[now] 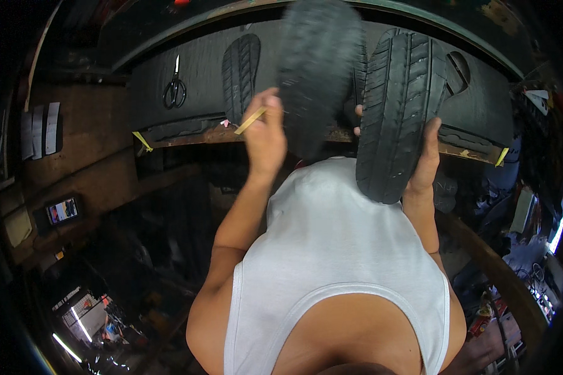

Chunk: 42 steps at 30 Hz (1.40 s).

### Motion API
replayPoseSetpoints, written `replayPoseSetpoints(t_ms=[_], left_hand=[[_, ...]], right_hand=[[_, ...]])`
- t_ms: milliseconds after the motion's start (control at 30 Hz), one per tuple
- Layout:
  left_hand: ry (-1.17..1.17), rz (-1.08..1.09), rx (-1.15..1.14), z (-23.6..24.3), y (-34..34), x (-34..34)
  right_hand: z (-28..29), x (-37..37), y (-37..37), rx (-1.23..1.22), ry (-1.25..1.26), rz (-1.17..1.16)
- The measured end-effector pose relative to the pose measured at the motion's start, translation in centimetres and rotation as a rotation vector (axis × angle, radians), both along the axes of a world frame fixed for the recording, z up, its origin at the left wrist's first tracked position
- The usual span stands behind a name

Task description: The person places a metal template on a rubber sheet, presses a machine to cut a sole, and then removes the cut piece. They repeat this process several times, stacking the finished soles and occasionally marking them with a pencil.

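Observation:
My left hand (264,134) is closed on a thin yellow strip (249,122) and the edge of a black rubber sole piece (316,75), which is upright and blurred by motion. My right hand (427,150) grips a longer treaded black rubber sole piece (394,112), its fingertips showing at both edges and the rest partly hidden behind it. Between the two, part of another dark treaded piece (360,59) shows, mostly hidden. Beyond my left hand a narrower treaded sole piece (238,72) lies on the dark bench (156,75).
Black-handled scissors (174,87) lie on the bench's left. A sole-shaped piece (456,75) lies at the right. Yellow strips (142,142) hang at the bench's front corners. A lit phone (62,210) rests on the wooden surface to the left. A wooden beam (513,281) runs at lower right.

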<state>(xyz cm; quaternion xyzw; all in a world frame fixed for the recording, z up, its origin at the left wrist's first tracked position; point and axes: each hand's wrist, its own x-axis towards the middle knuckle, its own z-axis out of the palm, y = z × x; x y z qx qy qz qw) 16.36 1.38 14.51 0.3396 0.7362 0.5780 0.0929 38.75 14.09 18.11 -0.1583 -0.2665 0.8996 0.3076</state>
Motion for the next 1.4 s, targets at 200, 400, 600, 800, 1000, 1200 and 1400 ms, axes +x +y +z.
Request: replayPoseSetpoints(t_ms=[200, 400, 600, 800, 1000, 1200, 1400], left_hand=[[-0.326, 0.354, -0.194, -6.0, -3.0, -12.9], [-0.353, 0.236, -0.079, -4.5, -3.2, -10.0], [-0.107, -0.446, 0.529, 2.8, 1.5, 4.1], [0.192, -0.761, 0.427, 4.9, 4.0, 6.7], [0.306, -0.791, 0.37, 4.3, 4.5, 7.1], [0.256, -0.767, 0.381, 4.0, 4.8, 7.2], [0.256, -0.797, 0.35, 4.4, 4.3, 7.0]], right_hand=[[0.6, -0.4, 0.7, -0.082, 0.15, -0.006], [0.1, -0.5, -0.3, -0.135, 0.071, -0.059], [-0.5, -1.1, -1.2, -0.15, 0.047, 0.037], [0.7, -0.5, -2.0, -0.183, -0.088, -0.112], [1.1, -0.2, -2.1, -0.173, -0.154, -0.232], [0.5, -0.3, -1.9, -0.134, -0.081, -0.202], [1.0, -0.5, -1.8, -0.148, -0.053, -0.204]])
